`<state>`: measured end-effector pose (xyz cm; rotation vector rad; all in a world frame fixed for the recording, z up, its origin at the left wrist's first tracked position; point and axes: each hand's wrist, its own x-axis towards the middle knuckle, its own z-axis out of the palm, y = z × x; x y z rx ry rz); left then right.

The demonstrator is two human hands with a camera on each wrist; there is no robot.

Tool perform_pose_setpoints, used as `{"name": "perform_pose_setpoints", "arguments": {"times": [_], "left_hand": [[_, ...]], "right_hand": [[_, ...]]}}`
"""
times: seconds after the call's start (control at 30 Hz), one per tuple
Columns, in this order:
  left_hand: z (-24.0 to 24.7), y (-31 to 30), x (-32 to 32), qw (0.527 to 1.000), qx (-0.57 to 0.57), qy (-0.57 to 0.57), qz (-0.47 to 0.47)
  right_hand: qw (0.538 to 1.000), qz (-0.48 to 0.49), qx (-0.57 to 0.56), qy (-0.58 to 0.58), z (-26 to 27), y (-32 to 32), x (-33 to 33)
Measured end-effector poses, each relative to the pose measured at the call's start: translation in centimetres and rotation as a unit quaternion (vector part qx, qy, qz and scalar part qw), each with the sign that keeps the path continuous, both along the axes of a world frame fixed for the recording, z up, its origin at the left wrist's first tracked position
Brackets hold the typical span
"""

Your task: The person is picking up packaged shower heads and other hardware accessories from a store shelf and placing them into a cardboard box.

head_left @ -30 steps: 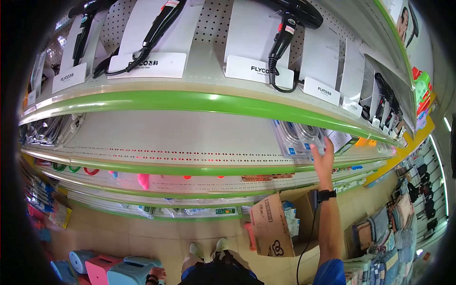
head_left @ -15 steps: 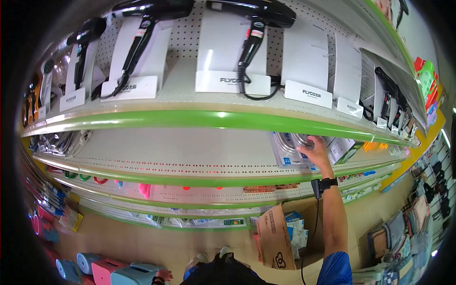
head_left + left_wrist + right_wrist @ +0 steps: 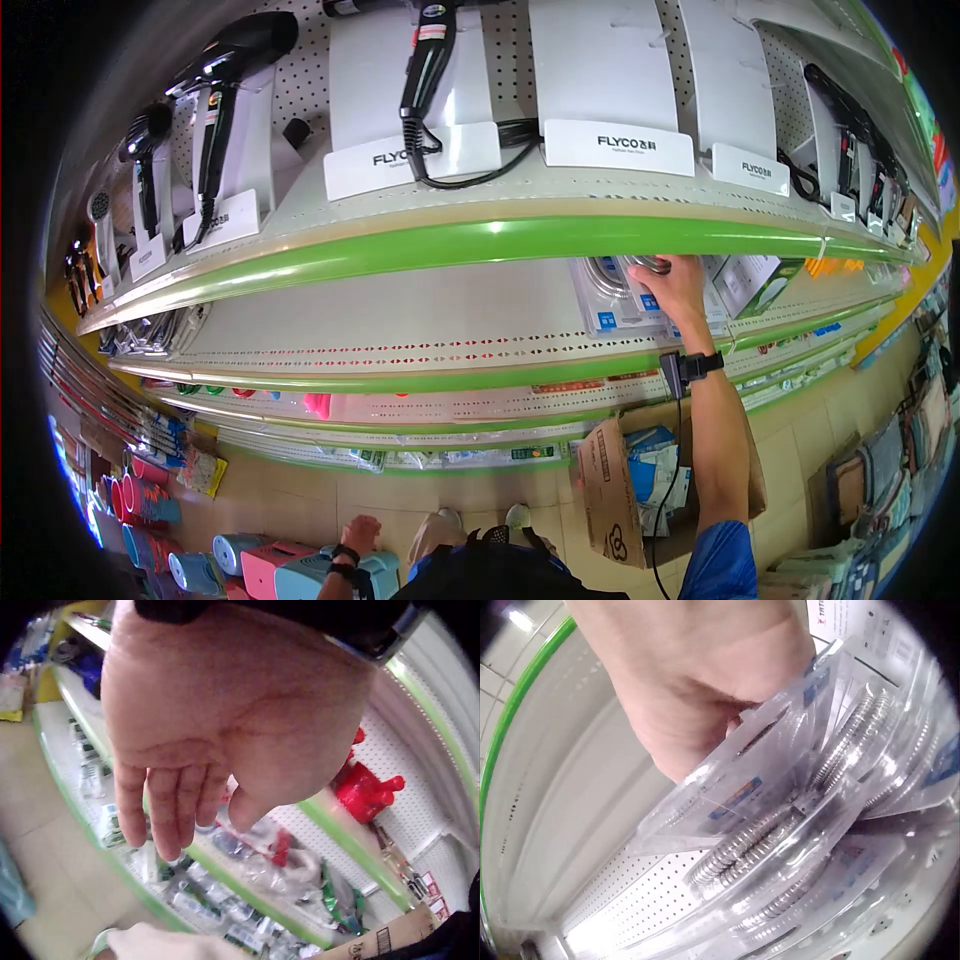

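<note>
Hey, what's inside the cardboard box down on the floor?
Blue and white packs lie in the cardboard box. What is beneath them is covered, and the right forearm hides part of the box's right side.

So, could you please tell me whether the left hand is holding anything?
No, the left hand shows a bare palm and loosely extended fingers with nothing in them.

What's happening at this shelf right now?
A person's right hand grips a clear pack at the shelf beneath the hair dryers. More packs with coiled metal hoses lie right beside it. The left hand hangs open and low, holding nothing. Below the shelves stands an open cardboard box with packets in it.
</note>
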<state>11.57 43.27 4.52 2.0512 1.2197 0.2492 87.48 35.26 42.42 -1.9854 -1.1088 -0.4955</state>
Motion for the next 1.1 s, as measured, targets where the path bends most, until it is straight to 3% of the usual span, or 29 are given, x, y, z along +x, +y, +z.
{"name": "perform_pose_setpoints", "arguments": {"times": [0.03, 0.1, 0.23, 0.3, 0.33, 0.47, 0.7, 1.03, 1.1], "left_hand": [[3.4, 0.3, 2.8, 0.995, -0.038, -0.053, 0.070], [9.5, 1.3, 7.4, 0.997, 0.074, -0.003, 0.033], [18.7, 2.5, 14.0, 0.991, 0.112, -0.074, -0.017], [22.6, 2.6, 16.2, 0.979, 0.183, -0.079, -0.041], [24.6, 2.9, 16.9, 0.970, 0.216, -0.097, -0.062], [30.9, 4.3, 18.6, 0.937, 0.292, -0.151, -0.123], [34.5, 7.7, 17.3, 0.899, 0.349, -0.241, -0.107], [34.6, 14.1, 14.5, 0.905, 0.360, -0.210, -0.087], [34.3, 15.6, 14.2, 0.909, 0.350, -0.204, -0.100]], "right_hand": [[0.999, 0.016, 0.011, 0.026, 0.4, -0.1, -0.5], [0.996, 0.040, 0.003, 0.074, 2.3, -0.8, -2.9], [0.982, 0.095, 0.023, 0.163, 4.0, -0.8, -9.3], [0.990, 0.126, 0.060, 0.038, 3.6, -0.2, -12.6], [0.984, 0.143, 0.047, 0.093, 4.0, 0.0, -14.7], [0.968, 0.211, 0.005, 0.134, 4.0, 2.6, -21.5], [0.966, 0.225, -0.087, 0.097, -0.3, 12.0, -30.4], [0.981, 0.149, -0.117, -0.048, -4.4, 23.5, -41.1], [0.965, 0.247, -0.091, -0.007, -3.7, 24.6, -42.8]]}}
